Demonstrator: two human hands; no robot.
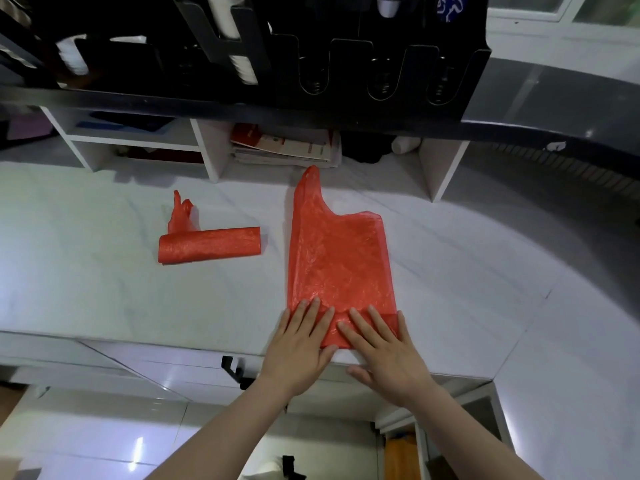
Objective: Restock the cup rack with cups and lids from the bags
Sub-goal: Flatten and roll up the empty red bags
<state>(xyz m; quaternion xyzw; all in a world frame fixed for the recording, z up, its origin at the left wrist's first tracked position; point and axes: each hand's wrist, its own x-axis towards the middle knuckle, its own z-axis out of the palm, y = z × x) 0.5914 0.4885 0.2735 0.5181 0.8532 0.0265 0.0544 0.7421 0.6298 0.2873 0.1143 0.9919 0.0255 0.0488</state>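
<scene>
A flattened red plastic bag [337,258] lies lengthwise on the white counter [104,271], its handle end pointing away from me. Its near edge is folded over once. My left hand [299,344] presses flat on the fold's left part, fingers spread. My right hand [384,348] presses flat on the fold's right part, thumb hanging off the counter edge. A second red bag [209,249], rolled into a tube with its handles sticking out, lies to the left. The black cup rack [311,57] stands on the raised shelf above, with white cup stacks [230,36] in its left slots.
White cubby shelves [207,150] under the dark ledge hold papers [287,147] and a white bottle [407,144]. The counter's front edge runs just under my hands, with a black hook [232,368] below it. Shiny floor tiles lie beneath.
</scene>
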